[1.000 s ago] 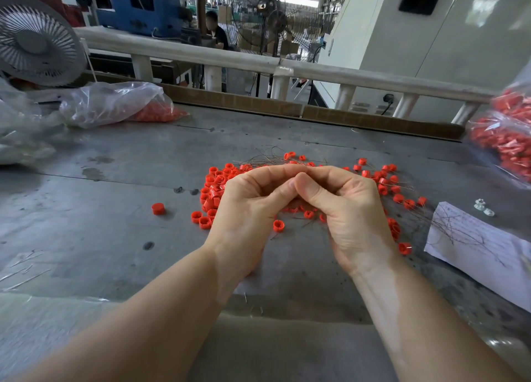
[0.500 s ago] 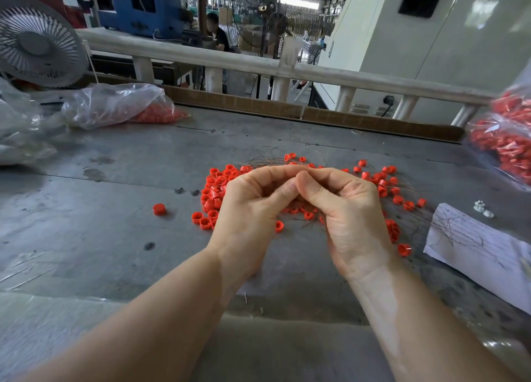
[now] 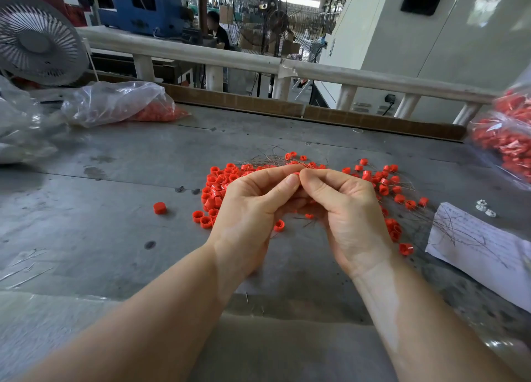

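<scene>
Red caps [image 3: 216, 184]; wires [image 3: 263, 160]; paper [image 3: 477, 255] rightward

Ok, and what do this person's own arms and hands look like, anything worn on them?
Both are bare. The left hand and right hand wear no gloves and no rings that show, and the visible nails are short. The left forearm and right forearm show no sleeve, watch or wristband in view.
</scene>
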